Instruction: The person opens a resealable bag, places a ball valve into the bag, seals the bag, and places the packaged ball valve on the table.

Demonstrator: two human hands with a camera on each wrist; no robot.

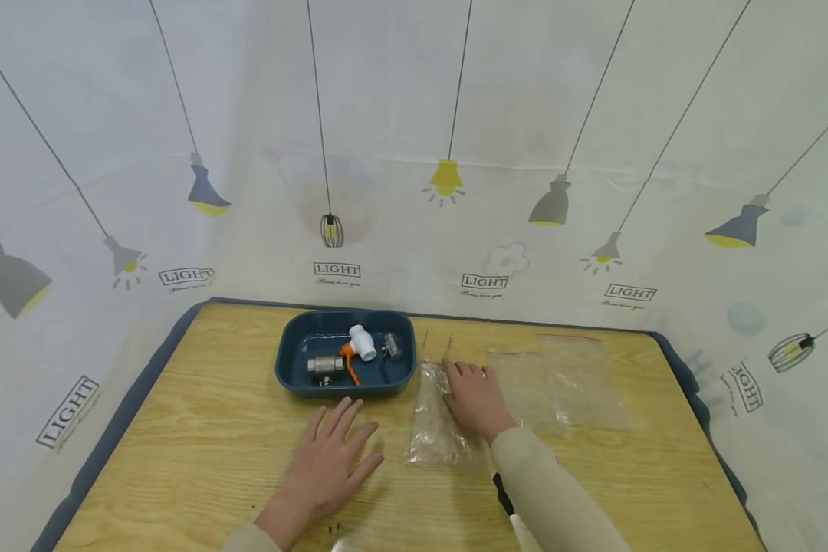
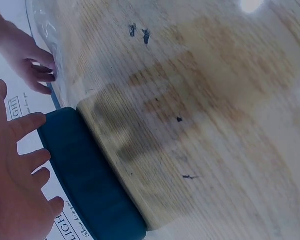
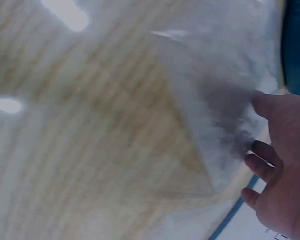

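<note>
My right hand (image 1: 474, 395) rests over the upper right part of a clear plastic zip bag (image 1: 428, 429), its fingertips near the bag's upper end. Seen from the right wrist, the thumb (image 3: 264, 104) lies at the edge of that bag (image 3: 220, 95), with the other fingers apart from it and bent. The left hand (image 1: 331, 460) is spread, holding nothing, just in front of a dark blue tray (image 1: 297, 389). Inside the tray are a white plastic valve (image 1: 363, 343) with an orange handle, a metal ball valve (image 1: 326, 365) and a smaller metal fitting (image 1: 392, 346).
More clear zip bags (image 1: 586, 383) lie flat on the wooden table (image 1: 200, 429), right of my right hand. Small dark specks (image 1: 334, 527) dot the near part of the table. A lamp-printed curtain (image 1: 400, 115) hangs behind and along the sides.
</note>
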